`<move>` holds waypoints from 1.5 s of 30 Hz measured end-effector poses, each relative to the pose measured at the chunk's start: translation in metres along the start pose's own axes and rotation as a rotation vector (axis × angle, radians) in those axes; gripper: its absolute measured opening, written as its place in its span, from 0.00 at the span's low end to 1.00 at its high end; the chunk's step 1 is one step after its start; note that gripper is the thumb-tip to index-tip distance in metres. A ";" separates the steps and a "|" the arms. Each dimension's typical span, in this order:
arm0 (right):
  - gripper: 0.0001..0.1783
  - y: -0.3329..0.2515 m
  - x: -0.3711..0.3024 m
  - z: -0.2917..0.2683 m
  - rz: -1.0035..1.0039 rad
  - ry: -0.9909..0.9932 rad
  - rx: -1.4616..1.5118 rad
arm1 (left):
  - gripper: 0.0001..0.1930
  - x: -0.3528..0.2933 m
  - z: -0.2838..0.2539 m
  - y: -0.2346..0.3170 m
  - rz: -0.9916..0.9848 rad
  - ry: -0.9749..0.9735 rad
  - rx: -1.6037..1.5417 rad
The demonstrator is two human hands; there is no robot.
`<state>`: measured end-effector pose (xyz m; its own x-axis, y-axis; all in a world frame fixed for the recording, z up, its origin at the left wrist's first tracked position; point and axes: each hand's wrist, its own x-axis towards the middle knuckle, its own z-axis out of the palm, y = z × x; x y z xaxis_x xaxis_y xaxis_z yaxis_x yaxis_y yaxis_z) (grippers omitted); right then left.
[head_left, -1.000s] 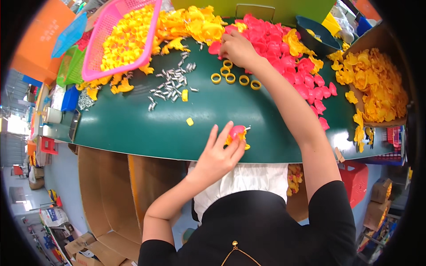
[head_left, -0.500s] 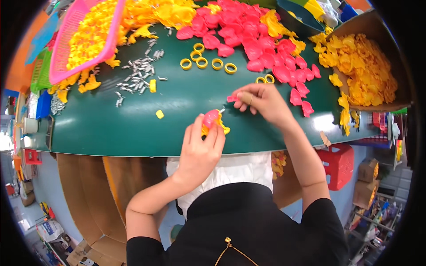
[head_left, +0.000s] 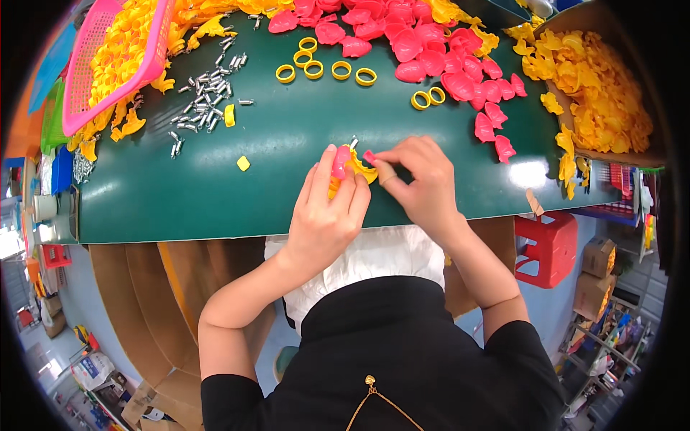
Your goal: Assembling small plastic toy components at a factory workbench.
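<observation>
At the near edge of the green tabletop [head_left: 215, 194], the left hand [head_left: 327, 215] pinches a yellow piece [head_left: 357, 168] with a pink shell [head_left: 341, 161] against it, held just above the surface so both sides stay reachable; the right hand [head_left: 420, 183] pinches a small pink part [head_left: 369, 156] touching that piece — fingers closed tight for fine work; yellow rings [head_left: 327, 66], metal springs [head_left: 205, 93] and the heap of pink shells [head_left: 431, 47] lie farther back, sorted by kind within arm's reach.
</observation>
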<state>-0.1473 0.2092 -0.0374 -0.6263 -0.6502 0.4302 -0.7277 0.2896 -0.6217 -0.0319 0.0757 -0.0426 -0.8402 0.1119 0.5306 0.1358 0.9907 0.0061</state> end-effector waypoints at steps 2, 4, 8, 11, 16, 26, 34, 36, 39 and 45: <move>0.06 -0.003 -0.002 0.009 -0.044 0.038 -0.007 | 0.09 0.001 0.000 0.000 0.007 0.005 0.006; 0.07 -0.002 -0.002 0.015 -0.075 0.082 -0.073 | 0.09 0.002 0.001 -0.002 0.027 0.016 0.024; 0.09 -0.006 -0.002 0.017 -0.122 0.053 -0.200 | 0.09 0.004 0.004 -0.005 0.045 0.037 0.024; 0.11 -0.006 -0.002 0.005 -0.148 -0.055 -0.241 | 0.09 0.008 0.001 -0.007 0.066 0.057 -0.005; 0.12 0.003 -0.001 -0.007 -0.037 -0.118 0.053 | 0.09 0.006 -0.003 -0.005 0.047 0.035 0.015; 0.05 0.009 0.008 -0.044 0.546 -0.266 0.929 | 0.30 -0.011 0.004 0.000 -0.152 0.500 -0.464; 0.08 0.037 0.076 -0.105 0.011 -0.350 0.336 | 0.36 0.009 0.003 0.005 -0.810 -0.383 -2.610; 0.14 0.090 0.117 -0.123 0.083 -0.110 -0.217 | 0.35 0.009 -0.002 0.009 -0.830 -0.184 -2.669; 0.21 0.191 0.135 -0.132 -0.114 -0.071 -0.882 | 0.38 0.011 0.001 0.010 -0.821 -0.202 -2.655; 0.24 0.183 0.120 -0.138 0.011 0.123 -0.569 | 0.42 0.003 0.009 0.011 -0.850 -0.094 -2.672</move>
<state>-0.3944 0.2814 -0.0093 -0.6381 -0.5685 0.5192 -0.7352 0.6501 -0.1918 -0.0377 0.0874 -0.0483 -0.9939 0.0983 -0.0504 -0.1094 -0.9378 0.3295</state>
